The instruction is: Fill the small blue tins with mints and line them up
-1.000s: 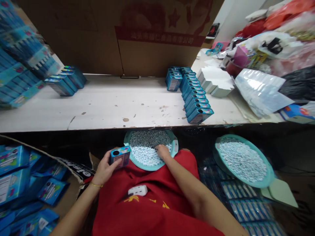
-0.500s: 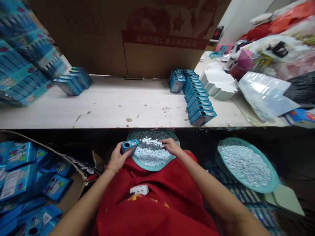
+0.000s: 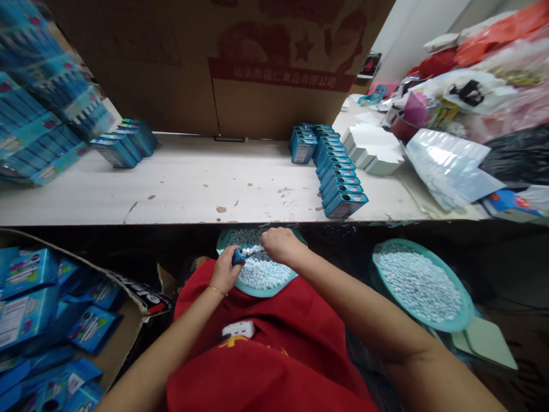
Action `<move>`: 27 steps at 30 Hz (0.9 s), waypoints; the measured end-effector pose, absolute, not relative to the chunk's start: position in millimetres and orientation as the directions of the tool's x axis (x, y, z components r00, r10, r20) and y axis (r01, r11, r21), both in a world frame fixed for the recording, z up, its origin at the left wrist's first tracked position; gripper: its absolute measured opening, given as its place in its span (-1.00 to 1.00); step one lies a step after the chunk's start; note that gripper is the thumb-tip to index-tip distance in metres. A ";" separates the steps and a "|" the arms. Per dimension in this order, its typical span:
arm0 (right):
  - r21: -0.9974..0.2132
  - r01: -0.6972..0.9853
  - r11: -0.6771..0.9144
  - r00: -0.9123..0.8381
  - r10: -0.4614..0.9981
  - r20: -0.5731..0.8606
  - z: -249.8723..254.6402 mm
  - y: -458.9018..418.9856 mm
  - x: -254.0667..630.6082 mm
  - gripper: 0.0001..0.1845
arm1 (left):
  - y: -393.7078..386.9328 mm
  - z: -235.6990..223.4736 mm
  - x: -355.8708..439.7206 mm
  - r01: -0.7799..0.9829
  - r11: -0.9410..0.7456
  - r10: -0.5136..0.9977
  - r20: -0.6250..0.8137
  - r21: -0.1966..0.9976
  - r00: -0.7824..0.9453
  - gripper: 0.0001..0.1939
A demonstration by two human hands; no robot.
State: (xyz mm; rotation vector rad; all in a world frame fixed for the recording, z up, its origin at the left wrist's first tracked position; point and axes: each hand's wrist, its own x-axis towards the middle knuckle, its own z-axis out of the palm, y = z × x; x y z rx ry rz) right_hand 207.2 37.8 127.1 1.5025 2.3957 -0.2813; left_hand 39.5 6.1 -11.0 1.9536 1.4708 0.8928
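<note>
In my left hand (image 3: 226, 270) is a small blue box (image 3: 241, 254), tilted over the near basin with its open end toward the right. My right hand (image 3: 283, 245) is closed on what looks like a scoop, mostly hidden by the fingers and the pellets. White candy pellets (image 3: 256, 249) lie in a line between that hand and the box's opening, at its mouth. Below both hands sits a turquoise basin (image 3: 219, 239) filled with white and pale blue pellets, against the red apron (image 3: 274, 337).
A row of blue boxes (image 3: 343, 189) with round holes stands on the white shelf (image 3: 189, 194); a few more (image 3: 124, 146) are at left. A second basin of pellets (image 3: 465, 320) is at right. A carton of flat blue boxes (image 3: 92, 329) lies left. A large carton (image 3: 274, 109) stands behind.
My right hand has turned over and moved up and left, bringing the pellets to the box. My left hand has shifted right and up, tilting the box toward them.
</note>
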 end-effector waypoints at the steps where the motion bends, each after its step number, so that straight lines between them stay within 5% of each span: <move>1: 0.004 0.892 0.453 -0.424 0.838 -0.344 131.5 36.3 202.7 -0.67 | 6.0 -11.3 40.0 0.609 -0.269 0.963 0.194 0.746 0.188 -0.63; 6: 0.022 0.892 0.452 -0.426 0.855 -0.295 133.9 34.5 222.1 -0.67 | 4.6 -10.3 32.7 0.599 -0.226 0.974 0.187 0.768 0.127 -0.64; 10: -0.019 0.970 0.241 -0.232 0.902 -0.363 82.5 35.9 271.0 -0.64 | 0.2 -5.9 13.3 0.599 -0.147 0.987 0.159 0.787 0.034 -0.66; 12: -0.088 0.994 0.071 -0.102 0.899 -0.427 41.4 33.1 280.5 -0.66 | -1.9 -4.4 4.1 0.608 -0.091 0.991 0.132 0.788 -0.023 -0.62; 18: -0.272 0.960 -0.060 -0.072 0.890 -0.450 -58.7 22.9 231.8 -0.64 | -4.0 -5.5 -3.7 0.576 -0.023 0.989 0.101 0.817 -0.104 -0.56; 27: -0.604 0.791 -0.099 -0.177 0.908 -0.381 -54.9 37.2 258.1 -0.64 | -1.4 -4.1 -6.4 0.559 0.007 0.985 0.090 0.829 -0.145 -0.58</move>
